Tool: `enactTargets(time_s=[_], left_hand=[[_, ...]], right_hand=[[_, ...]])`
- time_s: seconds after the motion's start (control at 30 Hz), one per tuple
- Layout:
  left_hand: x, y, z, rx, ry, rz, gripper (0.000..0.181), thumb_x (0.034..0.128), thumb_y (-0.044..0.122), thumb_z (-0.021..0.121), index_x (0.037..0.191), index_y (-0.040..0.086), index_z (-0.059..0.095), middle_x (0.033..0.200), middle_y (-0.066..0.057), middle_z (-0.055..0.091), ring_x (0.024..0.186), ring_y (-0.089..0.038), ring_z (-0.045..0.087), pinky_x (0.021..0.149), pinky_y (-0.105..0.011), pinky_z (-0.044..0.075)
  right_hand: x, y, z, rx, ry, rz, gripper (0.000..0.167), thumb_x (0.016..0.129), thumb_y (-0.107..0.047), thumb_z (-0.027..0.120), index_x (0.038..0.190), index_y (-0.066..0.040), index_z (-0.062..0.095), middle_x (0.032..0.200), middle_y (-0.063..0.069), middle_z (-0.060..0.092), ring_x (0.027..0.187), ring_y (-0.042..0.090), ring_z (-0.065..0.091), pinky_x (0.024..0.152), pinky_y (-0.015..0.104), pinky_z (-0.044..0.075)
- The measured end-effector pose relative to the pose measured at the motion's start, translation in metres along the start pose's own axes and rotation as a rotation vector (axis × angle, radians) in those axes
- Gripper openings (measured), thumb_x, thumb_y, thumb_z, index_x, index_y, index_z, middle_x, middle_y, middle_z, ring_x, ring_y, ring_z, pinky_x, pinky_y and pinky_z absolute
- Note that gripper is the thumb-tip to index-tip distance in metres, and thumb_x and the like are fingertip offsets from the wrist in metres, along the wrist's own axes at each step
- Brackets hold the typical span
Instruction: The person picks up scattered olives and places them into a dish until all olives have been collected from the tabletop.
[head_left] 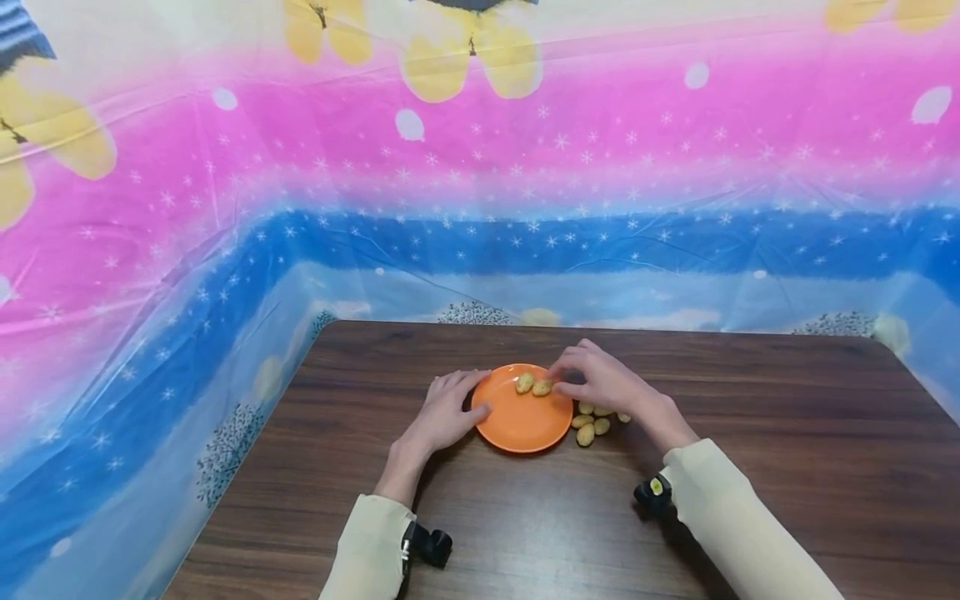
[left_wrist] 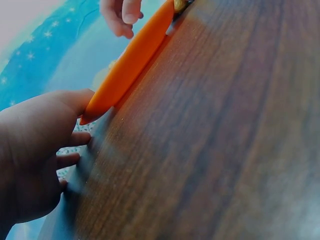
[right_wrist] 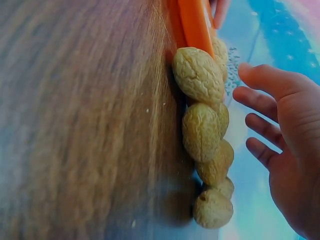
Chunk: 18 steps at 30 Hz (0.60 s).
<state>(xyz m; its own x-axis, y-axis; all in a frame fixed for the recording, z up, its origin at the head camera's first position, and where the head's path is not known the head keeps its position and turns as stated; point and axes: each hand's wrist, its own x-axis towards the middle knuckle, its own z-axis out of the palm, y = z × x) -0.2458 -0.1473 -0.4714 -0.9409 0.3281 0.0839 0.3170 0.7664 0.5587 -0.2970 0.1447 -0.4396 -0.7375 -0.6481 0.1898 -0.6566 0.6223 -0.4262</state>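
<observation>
Orange plate (head_left: 521,429) flat on the brown wood-look counter (head_left: 510,517), approx. mid-way betw. the hands. 2 small potatoes (head_left: 524,382) on it, side by side nr the far rim. More potatoes, i.e. the pile (head_left: 585,435), on the counter just R of plate; skins wrinkled in R wrist view, can't tell if any touch the rim.

L hand (head_left: 442,410) at plate's L rim: thumb + fingertips touching the edge, grip spread wide, not closed round it. R hand (head_left: 603,379) over plate's R side, by the nearer potato; grip loosely spread, thumb apart from fingers, nothing held per R wrist cam; contact w/ that potato unclear.

Cream sleeves (head_left: 742,517), black wrist cams (head_left: 431,546) on both arms. Behind: pink/blue cloth backdrop (head_left: 480,167) w/ snowflakes, yellow butterflies up top
</observation>
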Motion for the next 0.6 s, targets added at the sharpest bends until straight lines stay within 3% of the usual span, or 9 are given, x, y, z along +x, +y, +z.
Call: enactTargets(time_s=[0.6], left_hand=[[0.001,-0.001,-0.001,0.017,-0.006,0.004,0.056,0.0981,0.037,0.058,0.151,0.023,0.044,0.150,-0.008,0.047,0.145,-0.033,0.032,0.119,-0.056,0.021]], right_hand=[[-0.027,0.013,-0.010,0.017,0.046,0.088,0.018,0.093,-0.026,0.071,0.110,-0.022,0.075,0.108,-0.008,0.068,0.103,0.015,0.050,0.086,0.038,0.047]])
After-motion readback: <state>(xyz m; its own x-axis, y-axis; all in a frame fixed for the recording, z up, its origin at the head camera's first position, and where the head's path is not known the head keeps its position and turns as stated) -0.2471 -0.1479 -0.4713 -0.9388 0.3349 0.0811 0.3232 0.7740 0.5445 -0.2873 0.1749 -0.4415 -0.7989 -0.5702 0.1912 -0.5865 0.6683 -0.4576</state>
